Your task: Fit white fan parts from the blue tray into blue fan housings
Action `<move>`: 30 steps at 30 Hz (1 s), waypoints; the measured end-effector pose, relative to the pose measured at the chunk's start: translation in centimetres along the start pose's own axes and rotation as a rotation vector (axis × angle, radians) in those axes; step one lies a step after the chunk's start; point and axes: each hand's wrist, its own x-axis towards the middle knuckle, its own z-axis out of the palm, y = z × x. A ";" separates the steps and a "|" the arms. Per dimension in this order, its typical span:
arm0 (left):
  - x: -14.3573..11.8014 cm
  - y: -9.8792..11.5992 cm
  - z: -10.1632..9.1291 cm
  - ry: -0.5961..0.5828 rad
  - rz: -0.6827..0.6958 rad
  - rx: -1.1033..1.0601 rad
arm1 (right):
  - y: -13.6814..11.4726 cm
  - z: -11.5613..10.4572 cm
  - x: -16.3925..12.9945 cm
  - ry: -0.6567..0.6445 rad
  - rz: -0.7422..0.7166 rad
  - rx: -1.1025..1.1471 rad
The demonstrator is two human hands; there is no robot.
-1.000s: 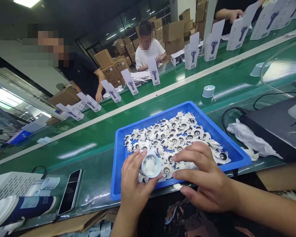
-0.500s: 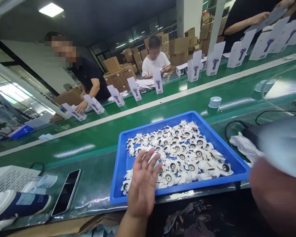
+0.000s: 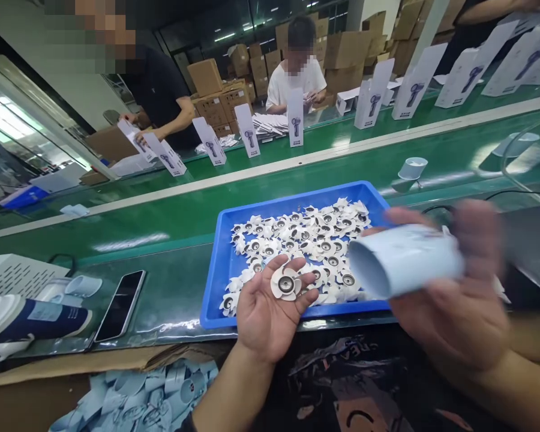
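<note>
My left hand (image 3: 270, 324) is palm up over the near edge of a blue tray (image 3: 209, 300), its fingers curled around a small white fan impeller (image 3: 286, 284) with a dark ring at its hub. Many more white impellers (image 3: 326, 246) lie heaped in the tray. To the right, my right hand (image 3: 459, 306) grips a light blue cylindrical sleeve (image 3: 407, 258) lying on its side in the air, its open end facing left toward the impeller. The right fingers are blurred by motion.
A phone (image 3: 120, 306), a dark blue cup (image 3: 40, 318) and a perforated white box (image 3: 15, 276) lie at left. Below is a carton of light blue sleeves (image 3: 144, 396). Across the green conveyor (image 3: 162, 207), white printed boxes (image 3: 209, 141) stand before two co-workers.
My left hand, open before, now holds an impeller. My right hand has swung in from the right edge with the light blue sleeve. A co-worker at left has lifted a white box.
</note>
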 end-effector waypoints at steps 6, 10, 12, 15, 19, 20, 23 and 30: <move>-1.1 0.6 -0.2 -0.095 0.089 0.068 | 1.8 2.2 1.4 -0.035 0.699 0.796; -1.5 0.9 -0.5 -0.106 0.121 0.130 | 2.0 2.5 0.8 -0.136 0.771 0.857; -1.6 1.0 -0.7 -0.083 0.136 0.168 | 2.0 2.7 0.7 -0.153 0.789 0.875; -1.6 1.1 -0.8 -0.064 0.165 0.221 | 2.2 3.0 0.6 -0.159 0.778 0.948; -1.6 1.1 -0.7 -0.122 0.207 0.259 | 2.6 3.3 0.5 -0.163 0.748 0.978; -1.6 1.2 -0.7 -0.144 0.218 0.258 | 2.7 3.3 0.5 -0.158 0.753 0.975; -1.7 1.1 -0.7 -0.203 0.279 0.248 | 2.9 3.4 0.5 -0.147 0.789 0.974; -2.3 1.0 -0.8 -0.254 0.562 0.456 | 3.1 3.2 0.4 -0.161 0.821 0.933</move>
